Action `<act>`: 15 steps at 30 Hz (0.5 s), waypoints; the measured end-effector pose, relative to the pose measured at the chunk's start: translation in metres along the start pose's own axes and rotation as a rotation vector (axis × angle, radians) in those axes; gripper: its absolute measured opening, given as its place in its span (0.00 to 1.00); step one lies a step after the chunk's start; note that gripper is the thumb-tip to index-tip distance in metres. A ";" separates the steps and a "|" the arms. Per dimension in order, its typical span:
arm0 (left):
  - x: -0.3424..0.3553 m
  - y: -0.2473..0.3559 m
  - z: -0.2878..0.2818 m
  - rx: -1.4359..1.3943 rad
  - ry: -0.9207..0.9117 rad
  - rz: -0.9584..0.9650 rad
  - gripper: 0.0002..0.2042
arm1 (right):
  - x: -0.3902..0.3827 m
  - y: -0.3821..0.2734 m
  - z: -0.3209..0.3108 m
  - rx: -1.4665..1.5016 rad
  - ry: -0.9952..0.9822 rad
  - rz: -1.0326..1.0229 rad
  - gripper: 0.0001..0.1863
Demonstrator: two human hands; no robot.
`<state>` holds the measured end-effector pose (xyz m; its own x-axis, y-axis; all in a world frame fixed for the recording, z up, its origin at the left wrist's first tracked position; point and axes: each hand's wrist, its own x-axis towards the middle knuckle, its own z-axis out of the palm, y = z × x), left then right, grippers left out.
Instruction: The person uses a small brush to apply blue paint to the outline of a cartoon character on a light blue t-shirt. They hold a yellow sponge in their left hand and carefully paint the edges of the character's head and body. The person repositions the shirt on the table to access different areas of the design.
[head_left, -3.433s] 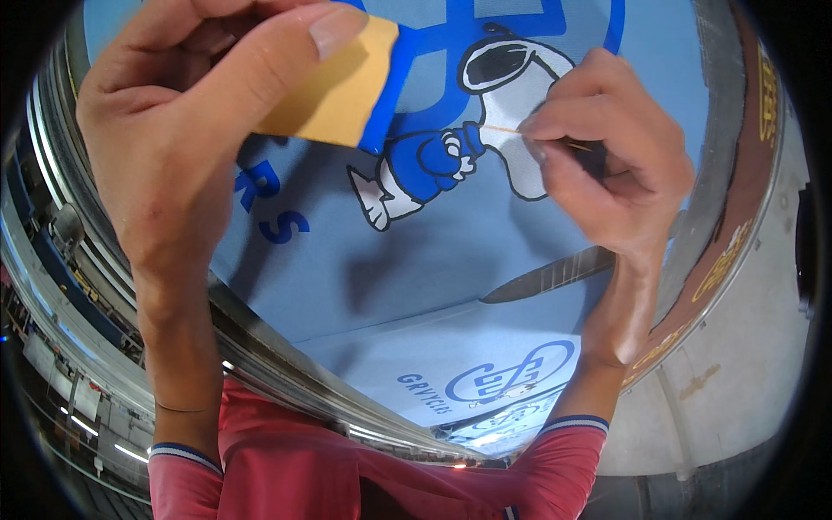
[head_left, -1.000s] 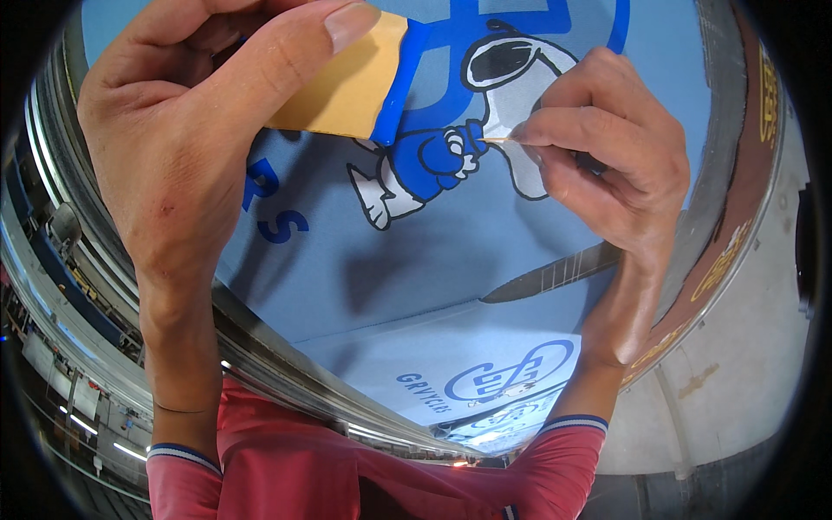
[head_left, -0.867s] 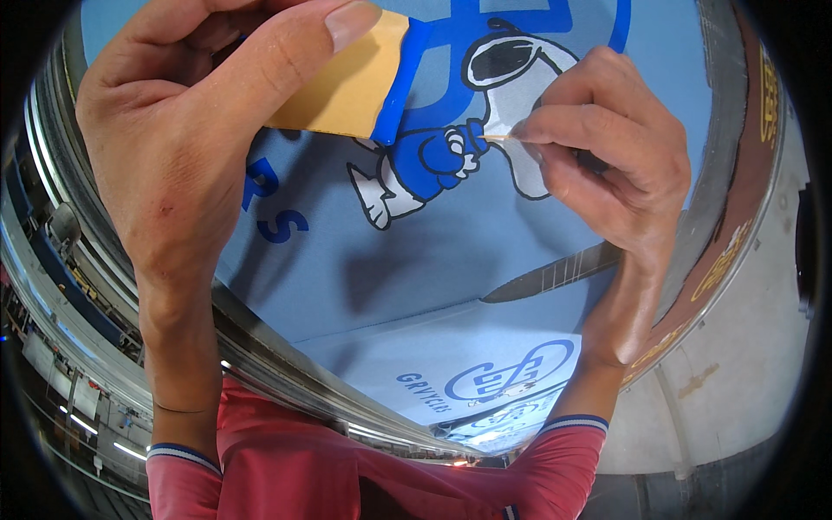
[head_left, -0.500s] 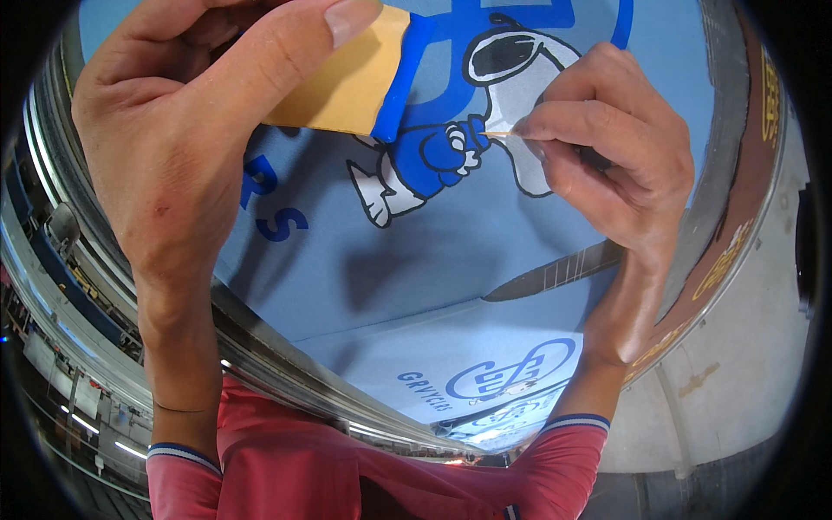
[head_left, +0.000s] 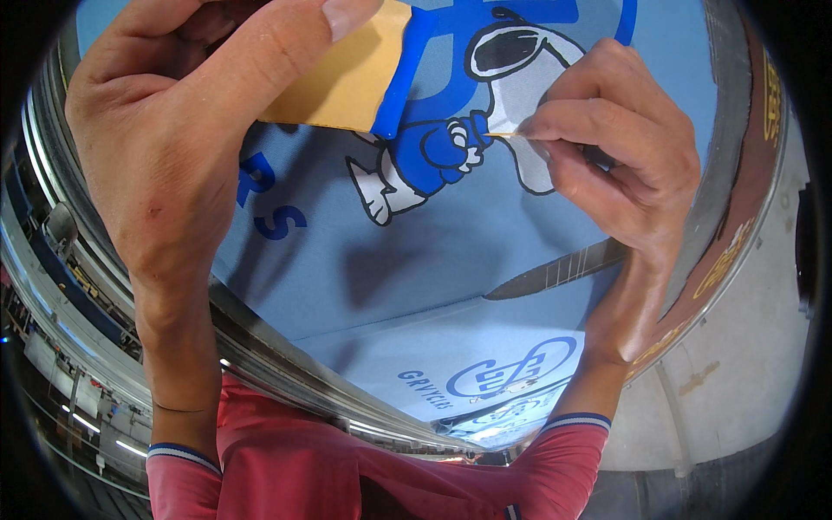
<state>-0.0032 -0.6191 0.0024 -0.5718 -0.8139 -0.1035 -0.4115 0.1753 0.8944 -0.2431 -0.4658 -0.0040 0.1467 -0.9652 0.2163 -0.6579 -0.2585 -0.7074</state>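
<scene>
My left hand is closed on a stiff yellowish card whose right edge is coated in wet-looking blue. Held at the upper middle, the card overlaps part of the printed picture. Pinched in the fingertips of my right hand is a thin pale stick. Its tip meets the blue collar of a cartoon dog print, beside the white head. This print lies on light blue fabric. The curled fingers of my left hand are partly hidden behind its thumb and palm.
Dark blue printed letters sit left of the dog. Nearer me, another light blue printed panel follows, with a dark grey patch between. Metal rails run along the left, a brown marked border along the right.
My left hand has shifted slightly up and left with the card. My right hand has edged slightly right, while the stick's tip stays at the collar.
</scene>
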 end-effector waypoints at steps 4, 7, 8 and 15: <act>0.001 -0.002 -0.001 0.000 -0.005 0.012 0.11 | 0.000 0.001 0.001 -0.006 0.012 -0.001 0.14; -0.001 0.000 -0.001 -0.002 0.001 -0.003 0.11 | -0.001 0.002 0.000 -0.003 0.000 -0.018 0.14; -0.001 0.000 0.000 -0.002 0.003 -0.006 0.11 | -0.001 0.003 0.000 -0.001 -0.001 -0.022 0.14; -0.001 -0.003 -0.001 -0.007 -0.002 0.020 0.11 | -0.002 0.003 0.002 -0.004 0.021 -0.020 0.14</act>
<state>-0.0007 -0.6193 0.0002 -0.5812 -0.8092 -0.0861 -0.3951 0.1880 0.8992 -0.2438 -0.4645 -0.0083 0.1445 -0.9587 0.2449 -0.6578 -0.2779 -0.7000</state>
